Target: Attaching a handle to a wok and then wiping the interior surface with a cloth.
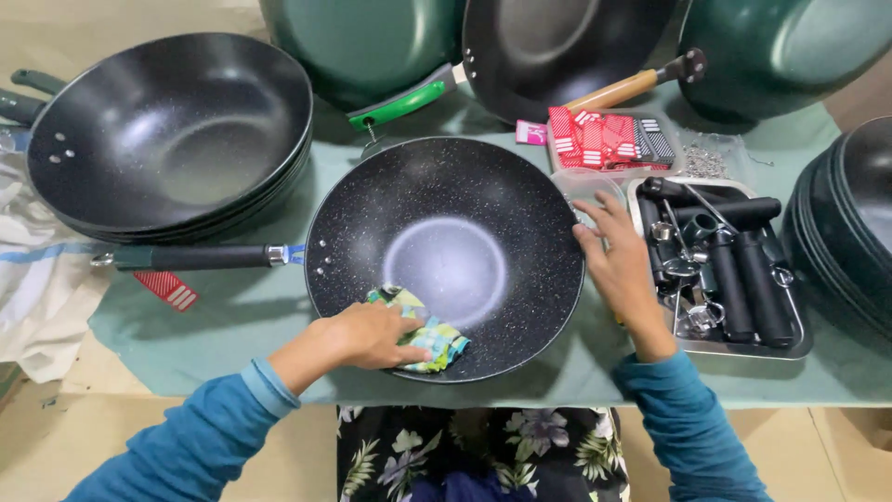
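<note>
floral cloth at my waist sits nearest the lens, then my two blue sleeves reaching forward over the green table (232,321).

biggest thing in play is the speckled black wok (446,256), dead centre in front of me, bowl up. its long axis runs left to right: the dark handle (190,257) sticks straight out to my left, level with the table edge, and ends under the stack of woks (167,130) at far left.

left hand (367,335) is down inside the near rim, fingers curled and pressed flat on a small patterned rag (423,332); the rag lies just right of those fingers, on the bowl's near slope, short of the shiny middle. so the unwiped bowl lies ahead and to the right of that hand.

right hand (618,265) is on the opposite side, fingers spread wide and bent over the right rim, touching it, gripping nothing else that i can see.

left hand is the nearer one to the rag; right is nearer the tray (799,344) of black handles and small metal fittings, just beside its wrist.
</note>
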